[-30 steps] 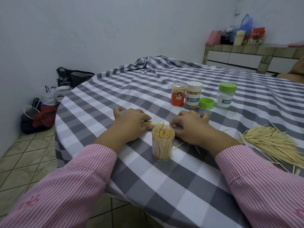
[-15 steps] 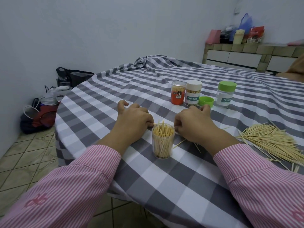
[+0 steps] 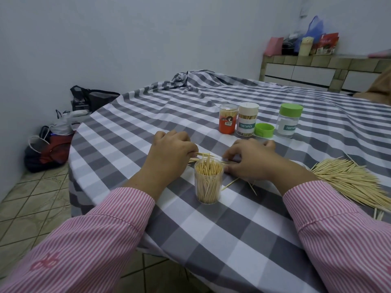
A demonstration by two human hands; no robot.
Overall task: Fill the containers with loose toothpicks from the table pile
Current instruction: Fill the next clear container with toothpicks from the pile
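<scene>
While the clear container (image 3: 208, 182) stands upright and open near the tabletop (image 3: 243, 240) edge, nearly packed with toothpicks, both hands work just behind it. The left hand (image 3: 169, 157) pinches a small bundle (image 3: 204, 155) in curled fingers; the right hand (image 3: 251, 159) curls on its other end, apparently squaring it for insertion. Right of the container lies the loose pile (image 3: 351, 182). Beyond it stand an orange jar (image 3: 227, 119) and white jar (image 3: 247, 120), both stocked, a green lid (image 3: 264, 130), and a capped jar (image 3: 289, 121), contents unclear.

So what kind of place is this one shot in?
Most likely a room in a home, not a workshop: a table under a checked cloth, bags on the tiled floor by the wall, and a tiled counter with household clutter at the back.
</scene>
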